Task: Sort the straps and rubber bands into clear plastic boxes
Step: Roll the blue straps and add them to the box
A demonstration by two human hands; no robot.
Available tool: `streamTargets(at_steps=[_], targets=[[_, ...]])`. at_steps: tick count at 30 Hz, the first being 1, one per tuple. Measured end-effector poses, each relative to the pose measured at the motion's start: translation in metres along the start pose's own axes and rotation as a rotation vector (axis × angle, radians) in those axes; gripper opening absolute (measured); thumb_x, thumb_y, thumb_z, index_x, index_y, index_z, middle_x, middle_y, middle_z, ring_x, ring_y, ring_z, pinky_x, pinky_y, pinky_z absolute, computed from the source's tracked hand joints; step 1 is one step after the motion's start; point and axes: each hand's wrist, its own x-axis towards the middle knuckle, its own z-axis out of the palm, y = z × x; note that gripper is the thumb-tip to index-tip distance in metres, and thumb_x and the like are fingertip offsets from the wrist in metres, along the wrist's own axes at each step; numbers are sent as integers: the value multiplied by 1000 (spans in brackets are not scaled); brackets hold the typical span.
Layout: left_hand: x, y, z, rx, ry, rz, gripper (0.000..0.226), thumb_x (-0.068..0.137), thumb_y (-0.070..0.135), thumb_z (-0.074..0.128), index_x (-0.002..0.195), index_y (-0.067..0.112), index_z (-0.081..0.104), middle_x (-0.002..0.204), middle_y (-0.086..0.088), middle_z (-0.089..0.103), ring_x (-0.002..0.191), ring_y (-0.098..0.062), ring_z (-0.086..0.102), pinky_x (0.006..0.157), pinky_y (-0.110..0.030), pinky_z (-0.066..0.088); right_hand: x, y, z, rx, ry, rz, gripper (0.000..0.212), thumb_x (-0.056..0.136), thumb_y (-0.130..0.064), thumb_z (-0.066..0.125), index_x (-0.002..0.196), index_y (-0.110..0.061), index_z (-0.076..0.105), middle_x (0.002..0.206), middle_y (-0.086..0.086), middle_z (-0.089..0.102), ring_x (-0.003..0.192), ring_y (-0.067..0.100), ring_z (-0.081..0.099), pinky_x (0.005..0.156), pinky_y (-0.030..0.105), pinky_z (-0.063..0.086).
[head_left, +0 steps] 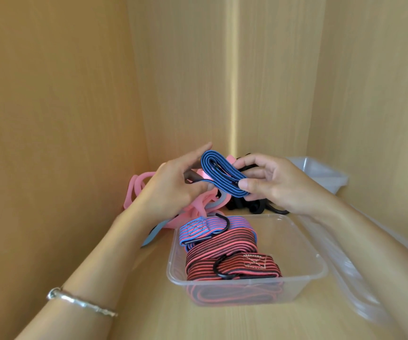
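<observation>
pinching blue strap (223,174), right hand (280,186) curled

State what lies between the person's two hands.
A folded blue striped strap, held by the left hand and right hand, seen in the head view.

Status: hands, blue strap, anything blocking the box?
Left hand and right hand both pinch the folded blue strap, held up behind the clear box. Box holds striped straps. Nothing between strap and box.
</observation>
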Motion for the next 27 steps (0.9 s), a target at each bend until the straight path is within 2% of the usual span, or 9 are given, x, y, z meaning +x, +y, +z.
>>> streamTargets(at_steps=[2,4,9,12,16,19,21,23,27], targets=[[-1,1,-1,-15,0,-8,74,81,-2,71,119,53,40,112,15,66,80,-7,65,85,-28,50,0,-1,0,-22,4,-12,32,92,3,56,98,-28,59,110,-1,63,80,1,67,66,20,55],[-2,2,-2,-45,-3,-18,72,80,-4,70,117,51,43,109,13,66,81,-7,64,86,-31,50,-1,-1,-1,-38,7,-26,33,93,3,56,97,-29,60,109,-3,63,79,-4,66,66,19,54],[-3,3,-3,-86,-13,-37,71,78,-7,71,114,51,50,99,17,70,79,-9,62,84,-43,52,0,0,-1,-72,2,-39,34,93,3,56,97,-30,62,104,-5,66,81,-3,65,68,19,53],[-3,1,-4,-112,-12,-60,67,78,-6,72,113,48,55,99,4,73,82,-15,61,81,-54,52,-1,0,-3,-84,0,-39,35,93,4,55,96,-30,63,96,-7,70,81,-1,65,71,19,53],[-3,1,-3,-153,-15,-69,61,76,-10,71,114,36,58,101,0,72,86,-9,63,88,-40,52,-2,0,-5,-106,-15,-36,36,94,4,54,98,-30,65,97,-11,71,85,0,65,74,20,54],[-2,1,-3,-186,-8,-80,61,74,-9,73,118,30,58,103,-2,72,88,-11,61,89,-32,52,-3,-1,-6,-125,7,-37,35,95,1,53,99,-33,65,99,-12,70,81,-4,63,70,18,52],[-2,1,-3,-201,12,-77,60,73,-9,73,116,31,58,102,0,72,87,-11,60,86,-30,52,-3,-1,-5,-126,52,-48,34,96,-2,53,101,-33,64,106,-9,68,81,-4,61,66,16,50],[-2,3,-2,-234,41,-69,60,72,-12,73,114,29,59,97,7,72,84,-7,61,80,-20,54,-1,0,-3,-66,120,-53,30,96,-4,54,102,-31,63,111,-7,68,84,-1,62,65,15,50],[-1,7,-1,-295,138,-60,55,70,-15,73,103,28,63,83,17,71,71,2,62,69,-12,51,0,1,2,137,170,-23,18,93,-11,58,103,-27,60,93,-6,72,84,10,69,71,19,55]])
